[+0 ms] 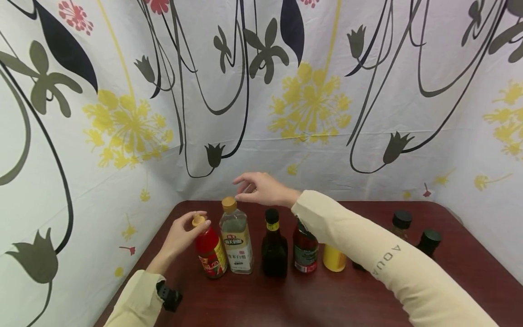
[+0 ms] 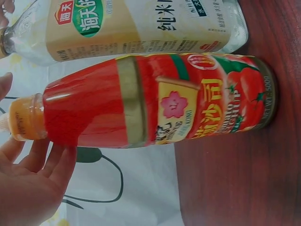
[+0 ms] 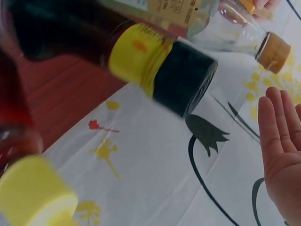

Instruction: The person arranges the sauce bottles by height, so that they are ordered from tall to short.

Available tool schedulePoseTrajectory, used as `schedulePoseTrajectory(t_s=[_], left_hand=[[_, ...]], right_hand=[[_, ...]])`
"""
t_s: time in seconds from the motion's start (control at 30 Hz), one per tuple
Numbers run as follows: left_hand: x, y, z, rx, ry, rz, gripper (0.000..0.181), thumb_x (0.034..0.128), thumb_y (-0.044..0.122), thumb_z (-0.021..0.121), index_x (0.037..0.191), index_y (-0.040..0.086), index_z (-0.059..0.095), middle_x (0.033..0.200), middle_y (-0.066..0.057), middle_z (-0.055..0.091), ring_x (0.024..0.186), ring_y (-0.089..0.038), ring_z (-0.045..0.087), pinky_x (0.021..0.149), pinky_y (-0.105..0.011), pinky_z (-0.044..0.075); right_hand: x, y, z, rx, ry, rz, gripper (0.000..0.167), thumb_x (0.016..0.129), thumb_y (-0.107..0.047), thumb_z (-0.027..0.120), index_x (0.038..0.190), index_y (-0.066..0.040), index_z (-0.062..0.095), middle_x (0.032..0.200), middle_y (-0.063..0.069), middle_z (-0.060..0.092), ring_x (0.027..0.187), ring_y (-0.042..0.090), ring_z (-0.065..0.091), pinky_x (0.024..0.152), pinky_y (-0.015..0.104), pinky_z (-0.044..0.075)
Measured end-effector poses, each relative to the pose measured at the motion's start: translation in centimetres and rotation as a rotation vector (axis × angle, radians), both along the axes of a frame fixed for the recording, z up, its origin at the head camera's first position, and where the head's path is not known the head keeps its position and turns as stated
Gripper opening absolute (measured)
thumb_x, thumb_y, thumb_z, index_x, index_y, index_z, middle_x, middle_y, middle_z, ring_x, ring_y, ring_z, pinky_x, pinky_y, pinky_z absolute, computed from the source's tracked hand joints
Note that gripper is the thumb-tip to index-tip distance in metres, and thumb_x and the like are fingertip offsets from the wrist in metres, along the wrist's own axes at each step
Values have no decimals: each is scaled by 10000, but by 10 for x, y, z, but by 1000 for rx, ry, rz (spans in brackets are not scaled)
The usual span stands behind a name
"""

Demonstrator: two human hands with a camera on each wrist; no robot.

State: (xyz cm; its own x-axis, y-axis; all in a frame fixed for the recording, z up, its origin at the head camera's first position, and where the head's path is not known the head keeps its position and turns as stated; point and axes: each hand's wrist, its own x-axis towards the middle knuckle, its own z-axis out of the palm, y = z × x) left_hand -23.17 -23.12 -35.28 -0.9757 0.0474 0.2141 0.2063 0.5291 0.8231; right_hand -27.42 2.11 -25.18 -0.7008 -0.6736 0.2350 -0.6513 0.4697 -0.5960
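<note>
On the table (image 1: 245, 304) in the head view, here's the ketchup (image 1: 211, 256), standing toward the left, just beside the vinegar (image 1: 237, 247). The left grip (image 1: 180, 234) is up at the ketchup cap (image 1: 198, 221), thumb and fingers to either side of it. And the right grip (image 1: 265, 188) hangs just beside the vinegar cap (image 1: 229, 204), thumb and fingers apart, holding nothing. Rightward I've got a dark bottle (image 1: 274, 254), a red jar (image 1: 305, 254) and a yellow container (image 1: 335, 260), partly behind the sleeve (image 1: 367, 240).

Over to my left wrist view: fingers at the ketchup's neck, thumb standing off the cap, so I call this grip loosely spread.

Right wrist view now: the dark bottle's neck looms close, and I see the right fingers (image 3: 277, 117) straight, side by side, clear of the vinegar cap.
</note>
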Motion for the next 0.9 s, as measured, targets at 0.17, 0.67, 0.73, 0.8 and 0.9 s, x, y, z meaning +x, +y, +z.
schedulePoseTrajectory(t_s=[0.17, 0.67, 0.73, 0.8, 0.9], left_hand=[[0, 4, -5, 71, 4, -20, 476, 837, 319, 606, 1227, 77, 480, 1161, -161, 550, 1086, -298, 500, 877, -420, 418], [-2, 6, -32, 111, 78, 147, 413, 802, 362, 637, 1088, 68, 587, 1033, -86, 605, 896, -194, 540, 764, -330, 463], [-4, 5, -36, 117, 134, 143, 396, 801, 338, 645, 1083, 64, 602, 1032, -78, 617, 892, -179, 551, 760, -337, 470], [-7, 3, -44, 147, 213, 114, 374, 794, 309, 659, 1075, 66, 618, 1023, -72, 629, 881, -172, 563, 738, -343, 479], [-29, -12, -77, 158, 315, 85, 353, 786, 286, 671, 1087, 107, 631, 1013, -33, 641, 852, -139, 582, 692, -276, 489]], right_hand=[[0, -13, -4, 20, -15, 0, 427, 840, -227, 611, 1231, -100, 496, 1084, 68, 586, 935, 160, 584, 762, 255, 472], [-4, -32, -21, 98, 14, 27, 405, 802, -202, 662, 1174, -85, 550, 1088, 45, 588, 955, 143, 552, 775, 228, 449], [-3, -32, -22, 104, 19, 14, 403, 800, -197, 664, 1173, -93, 552, 1085, 40, 587, 944, 138, 551, 767, 232, 450], [-2, -33, -22, 107, 20, 6, 408, 796, -194, 669, 1175, -98, 550, 1092, 38, 585, 945, 140, 548, 764, 239, 451], [0, -33, -23, 113, 10, -3, 420, 788, -186, 677, 1178, -101, 547, 1096, 36, 581, 949, 144, 544, 762, 248, 451]])
